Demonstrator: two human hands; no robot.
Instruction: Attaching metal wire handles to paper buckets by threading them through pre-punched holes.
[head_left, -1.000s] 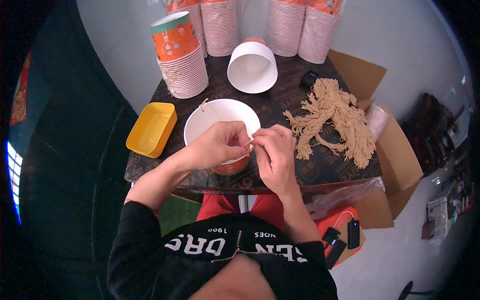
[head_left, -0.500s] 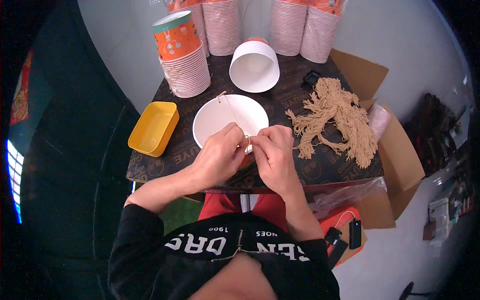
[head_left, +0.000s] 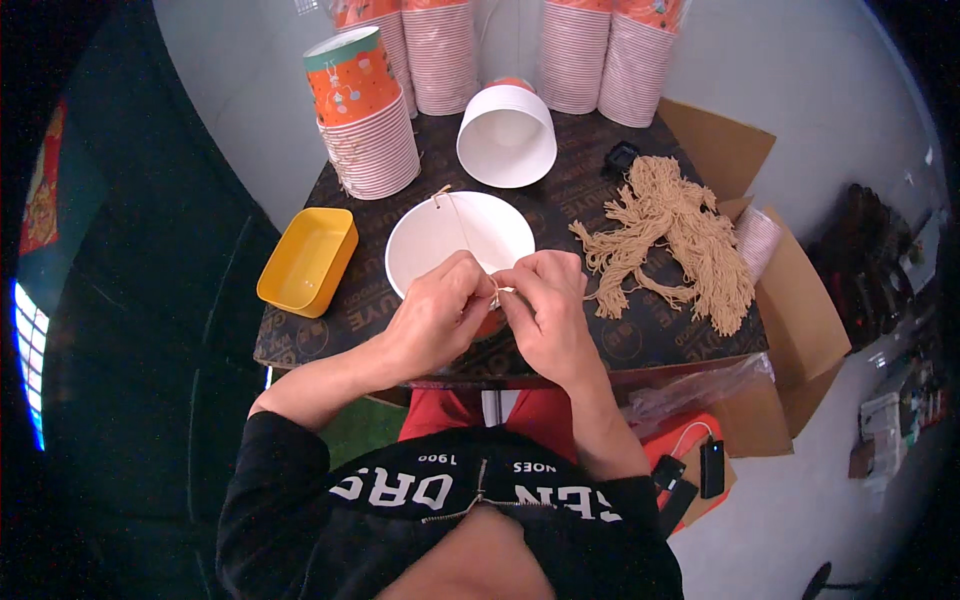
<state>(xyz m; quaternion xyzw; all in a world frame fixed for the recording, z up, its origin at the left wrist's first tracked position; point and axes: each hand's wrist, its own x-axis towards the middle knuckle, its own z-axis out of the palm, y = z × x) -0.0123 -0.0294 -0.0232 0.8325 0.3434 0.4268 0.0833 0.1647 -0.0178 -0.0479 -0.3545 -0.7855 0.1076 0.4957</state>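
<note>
Nearest you, your black shirt (head_left: 400, 500) fills the lower edge, with your red trousers (head_left: 440, 412) showing under the table's front. To the right, below table height, dark devices (head_left: 711, 468) rest on an orange surface (head_left: 655, 440), a white cable beside them.

At the table's near side, your left hand (head_left: 435, 315) and right hand (head_left: 548, 310) meet above the near rim of the cup (head_left: 415, 245). Each grasps the cord (head_left: 457, 215) between thumb and fingers; the fingertips nearly touch, and a short pale piece shows between them. Exactly how the cord is looped there is hidden by your fingers. The cup stands before you on the dark table (head_left: 375, 318), its white mouth facing up and a strip of orange wall visible beneath your hands. The cord crosses the mouth from the far rim, where a small tan loop is fastened.

Left of the cup sits a yellow tray (head_left: 322, 288); to the right lies a loose bundle of tan strands (head_left: 690, 240), with a small black object (head_left: 620, 156) just behind it. An open carton (head_left: 800, 310) stands off the table's right edge.

Farther back, a second cup (head_left: 507, 140) lies on its side, mouth toward you. Left of it rises a stack of cups (head_left: 365, 120), orange and green above striped layers. Wrapped stacks (head_left: 575, 60) line the wall (head_left: 510, 40).
</note>
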